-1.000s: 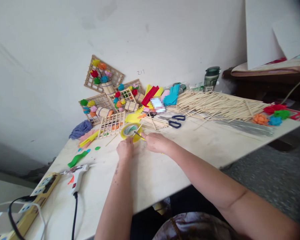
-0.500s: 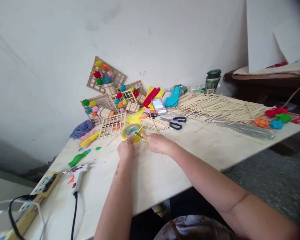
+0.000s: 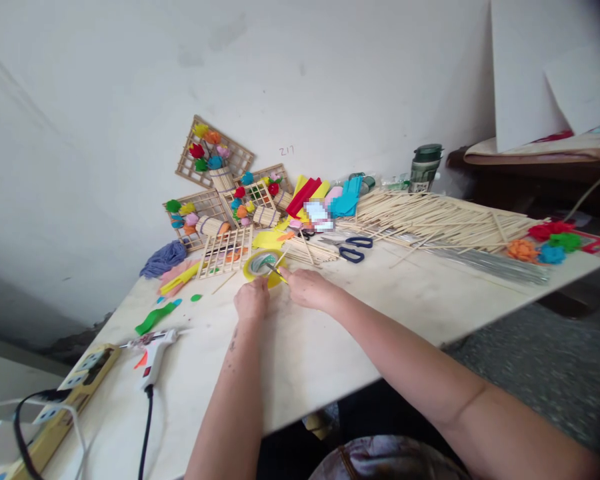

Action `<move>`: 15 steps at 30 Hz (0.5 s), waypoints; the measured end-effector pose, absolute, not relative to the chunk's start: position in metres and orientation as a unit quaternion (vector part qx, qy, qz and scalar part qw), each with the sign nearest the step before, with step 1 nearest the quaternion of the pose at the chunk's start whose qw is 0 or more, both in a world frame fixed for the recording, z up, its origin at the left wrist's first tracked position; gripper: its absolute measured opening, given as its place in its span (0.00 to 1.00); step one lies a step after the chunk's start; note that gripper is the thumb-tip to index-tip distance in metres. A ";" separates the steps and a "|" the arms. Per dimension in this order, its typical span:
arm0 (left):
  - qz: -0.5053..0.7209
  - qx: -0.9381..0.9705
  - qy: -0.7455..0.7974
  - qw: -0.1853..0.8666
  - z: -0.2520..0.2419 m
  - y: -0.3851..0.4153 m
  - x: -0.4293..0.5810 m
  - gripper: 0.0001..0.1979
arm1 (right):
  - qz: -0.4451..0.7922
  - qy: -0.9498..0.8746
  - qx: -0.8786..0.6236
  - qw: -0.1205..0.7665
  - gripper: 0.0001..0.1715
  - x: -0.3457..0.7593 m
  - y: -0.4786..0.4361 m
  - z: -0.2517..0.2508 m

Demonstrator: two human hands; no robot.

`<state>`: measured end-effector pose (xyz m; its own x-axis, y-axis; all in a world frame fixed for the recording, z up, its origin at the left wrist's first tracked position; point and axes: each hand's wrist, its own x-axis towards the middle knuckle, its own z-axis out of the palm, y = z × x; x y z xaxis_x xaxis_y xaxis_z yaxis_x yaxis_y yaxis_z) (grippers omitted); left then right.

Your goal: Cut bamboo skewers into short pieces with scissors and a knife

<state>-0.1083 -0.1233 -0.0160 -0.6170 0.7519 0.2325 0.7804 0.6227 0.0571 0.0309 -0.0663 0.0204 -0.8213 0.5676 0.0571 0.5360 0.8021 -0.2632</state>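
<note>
My left hand (image 3: pixel 251 299) is closed at the near edge of a yellow roll of tape (image 3: pixel 249 268) that lies flat on the table. A thin wooden stick (image 3: pixel 281 257) slants up over the roll from my left fingers, which hide its lower end. On the right, my right hand (image 3: pixel 307 289) is wrapped round a yellow tool with a dark narrow tip (image 3: pixel 275 269). That tip points left over the roll, close to the stick. The palm hides most of the tool, so its exact kind does not show.
Dark-handled scissors (image 3: pixel 353 253) and a heap of wooden sticks (image 3: pixel 440 217) lie right of the roll. Stick lattices with felt flowers (image 3: pixel 215 150) lean at the wall. At left are a glue gun (image 3: pixel 155 360), purple yarn (image 3: pixel 164 259) and a power strip (image 3: pixel 80 393).
The tool's tip has shifted slightly left and my right hand has moved a little with it. My left hand stays in place at the roll.
</note>
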 end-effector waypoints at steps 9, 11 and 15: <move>-0.187 -0.357 -0.912 0.075 -0.016 -0.139 -0.131 0.20 | 0.194 -0.896 -0.379 0.127 0.23 0.054 -0.042 0.026; -0.220 -0.354 -0.906 0.081 -0.015 -0.142 -0.134 0.20 | 0.204 -0.880 -0.411 0.121 0.21 0.048 -0.034 0.018; -0.254 -0.363 -0.892 0.094 -0.014 -0.143 -0.131 0.20 | 0.236 -0.872 -0.422 0.070 0.20 0.036 -0.026 0.002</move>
